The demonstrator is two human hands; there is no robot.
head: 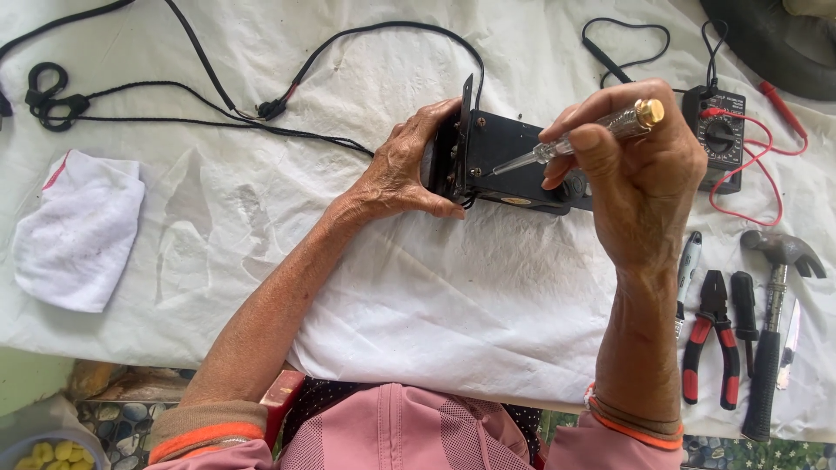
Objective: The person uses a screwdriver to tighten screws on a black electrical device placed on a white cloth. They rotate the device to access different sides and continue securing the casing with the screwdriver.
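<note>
Black box [509, 161]: on white-sheeted worktop [261, 226], steadied by left hand [401, 170]; right hand [640, 183] grips screwdriver [575, 139], tip on box. Meter [723, 139], pliers [714, 335], hammer [775, 322], white cloth [78, 231] alongside.

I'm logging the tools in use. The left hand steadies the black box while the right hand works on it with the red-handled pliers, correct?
Not quite. The head view shows the right hand holding a clear-handled screwdriver, not pliers; the red-handled pliers lie on the cloth. The left hand does steady the black box.
</note>
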